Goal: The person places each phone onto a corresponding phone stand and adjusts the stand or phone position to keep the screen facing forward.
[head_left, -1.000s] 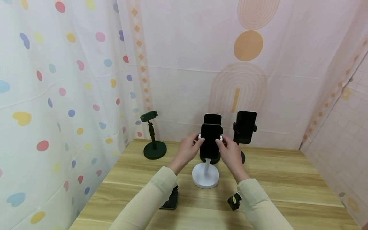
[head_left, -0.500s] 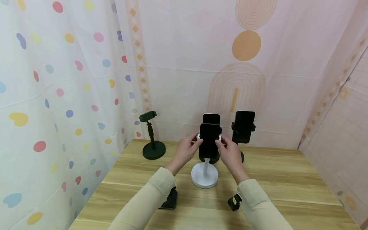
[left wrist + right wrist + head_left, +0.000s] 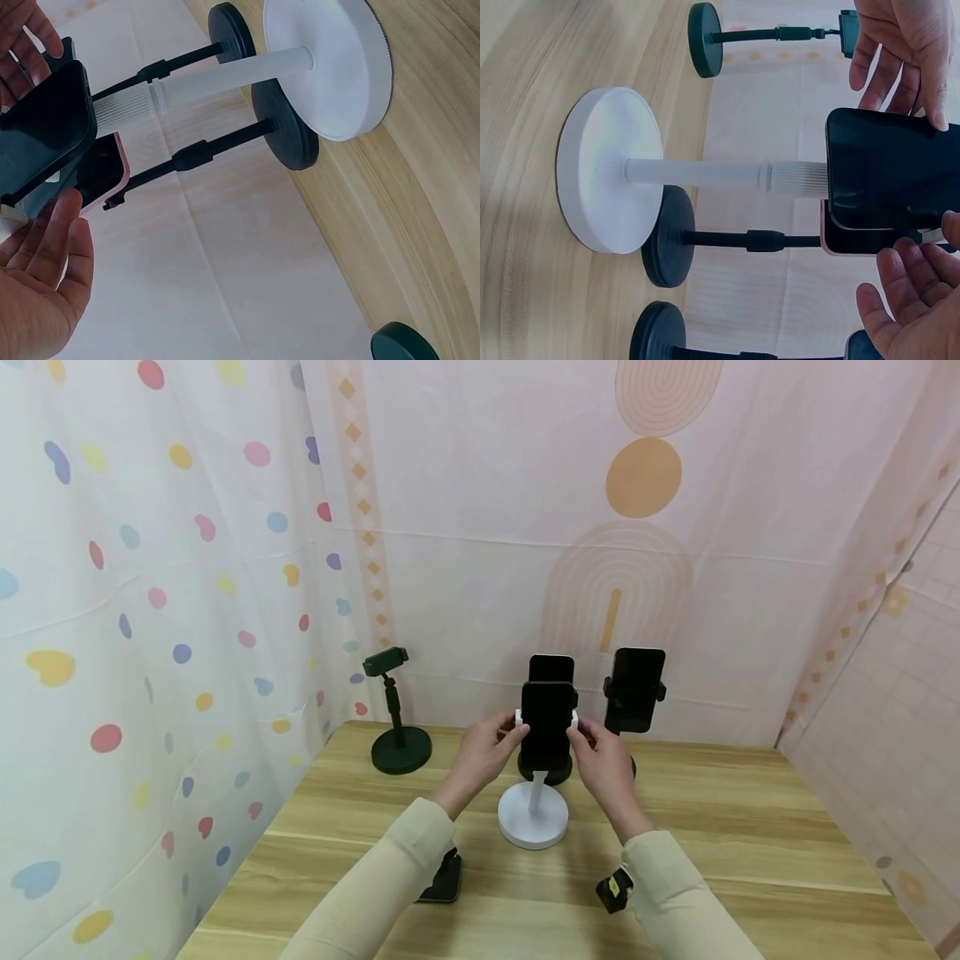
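Note:
A black phone (image 3: 546,727) stands upright in the clamp of a white phone stand (image 3: 533,818) with a round base. My left hand (image 3: 483,756) pinches the clamp's left side, its thumb on the phone's edge and its fingers behind. On the opposite side my right hand (image 3: 603,768) holds the clamp's white arm (image 3: 934,235), the thumb beside the phone's right edge. Both hands also show in the right wrist view, on either side of the phone (image 3: 892,169). The phone hides most of the clamp.
Behind the white stand are two black stands holding phones, one phone (image 3: 551,668) partly covered and another (image 3: 636,689) to the right. A green phone stand (image 3: 401,750) is at the back left. A dark flat object (image 3: 444,887) lies by the left sleeve on the wooden table (image 3: 720,860).
My right thumb has shifted slightly outward, from the phone's front to beside its right edge. The left hand, the phone and the stand keep their places.

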Action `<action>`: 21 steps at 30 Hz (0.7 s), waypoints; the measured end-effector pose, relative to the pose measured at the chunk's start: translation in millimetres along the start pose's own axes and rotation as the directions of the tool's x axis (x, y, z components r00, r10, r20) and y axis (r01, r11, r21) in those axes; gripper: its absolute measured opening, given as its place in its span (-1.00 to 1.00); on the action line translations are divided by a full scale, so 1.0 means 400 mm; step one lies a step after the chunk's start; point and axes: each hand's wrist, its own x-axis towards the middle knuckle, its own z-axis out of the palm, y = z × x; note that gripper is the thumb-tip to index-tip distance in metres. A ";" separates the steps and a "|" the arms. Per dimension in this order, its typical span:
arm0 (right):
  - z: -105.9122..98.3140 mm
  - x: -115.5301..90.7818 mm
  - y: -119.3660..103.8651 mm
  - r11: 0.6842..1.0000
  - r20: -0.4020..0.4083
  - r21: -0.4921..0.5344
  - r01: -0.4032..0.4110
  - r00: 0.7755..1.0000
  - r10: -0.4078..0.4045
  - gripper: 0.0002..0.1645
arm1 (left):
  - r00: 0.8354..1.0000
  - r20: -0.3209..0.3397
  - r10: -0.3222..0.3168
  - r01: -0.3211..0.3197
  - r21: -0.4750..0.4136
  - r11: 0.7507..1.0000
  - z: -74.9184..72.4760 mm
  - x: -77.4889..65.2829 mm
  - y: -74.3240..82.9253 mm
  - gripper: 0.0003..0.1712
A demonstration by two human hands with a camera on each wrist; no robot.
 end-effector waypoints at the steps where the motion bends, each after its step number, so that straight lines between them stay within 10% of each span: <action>1: -0.001 -0.001 0.000 1.000 -0.001 0.001 -0.003 1.000 0.003 -0.55 | 1.000 -0.001 0.001 -0.001 0.001 1.000 0.001 0.000 -0.001 -0.65; 21: -0.007 -0.021 0.019 0.999 0.009 0.045 -0.024 1.000 0.024 -0.51 | 0.997 0.005 -0.076 0.076 0.021 0.997 0.007 -0.040 -0.025 -0.56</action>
